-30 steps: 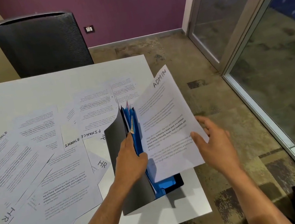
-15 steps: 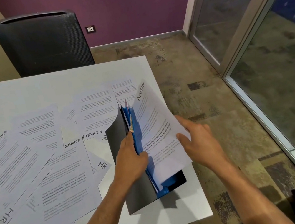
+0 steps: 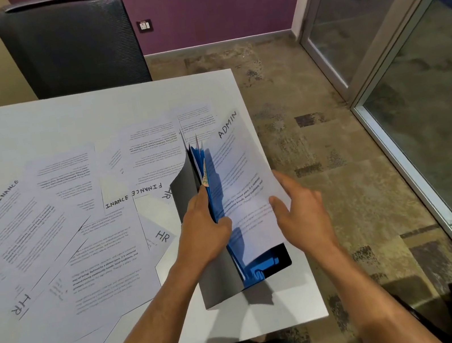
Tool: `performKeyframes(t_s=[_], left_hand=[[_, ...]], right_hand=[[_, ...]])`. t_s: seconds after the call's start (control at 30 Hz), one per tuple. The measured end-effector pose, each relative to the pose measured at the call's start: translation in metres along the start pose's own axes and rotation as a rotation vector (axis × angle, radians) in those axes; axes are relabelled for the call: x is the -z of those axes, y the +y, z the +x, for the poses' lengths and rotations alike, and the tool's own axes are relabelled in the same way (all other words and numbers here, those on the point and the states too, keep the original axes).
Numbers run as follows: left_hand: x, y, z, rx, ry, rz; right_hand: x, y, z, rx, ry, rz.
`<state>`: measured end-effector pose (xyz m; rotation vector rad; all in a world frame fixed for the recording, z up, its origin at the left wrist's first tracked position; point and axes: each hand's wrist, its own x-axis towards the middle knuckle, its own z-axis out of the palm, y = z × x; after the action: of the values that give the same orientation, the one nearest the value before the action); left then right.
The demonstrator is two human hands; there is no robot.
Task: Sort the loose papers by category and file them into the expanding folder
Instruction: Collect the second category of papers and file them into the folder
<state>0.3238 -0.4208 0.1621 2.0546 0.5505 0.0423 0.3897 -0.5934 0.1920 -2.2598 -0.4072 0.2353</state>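
Your left hand (image 3: 206, 228) grips the dividers of the expanding folder (image 3: 219, 265), holding a pocket apart near the tabletop's right edge. Your right hand (image 3: 300, 212) pinches the right side of the ADMIN sheet (image 3: 239, 187), which is partly down in that pocket with its heading sticking out at the top. You are early in the job, by the look of it: this sheet is not yet seated, and many loose papers (image 3: 58, 229), marked FINANCE and HR, lie spread across the left and middle of the table (image 3: 60, 118), unsorted. How many sheets are filed already I cannot tell.
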Motion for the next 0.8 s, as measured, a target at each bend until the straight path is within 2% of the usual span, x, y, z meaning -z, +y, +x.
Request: performKeyframes(t_s=[0.27,0.47,0.8], left_hand=[[0.003,0.003,0.0,0.008,0.013,-0.012],[0.009,-0.001,0.001,0.032,0.007,-0.014],[0.002,0.014,-0.007,-0.022,0.002,0.01]], right_hand=[[-0.019,-0.011,-0.011,0.105,-0.125,-0.159],[0.009,-0.013,-0.011,0.145,-0.176,-0.205],[-0.031,-0.014,-0.004,0.061,-0.269,-0.29]])
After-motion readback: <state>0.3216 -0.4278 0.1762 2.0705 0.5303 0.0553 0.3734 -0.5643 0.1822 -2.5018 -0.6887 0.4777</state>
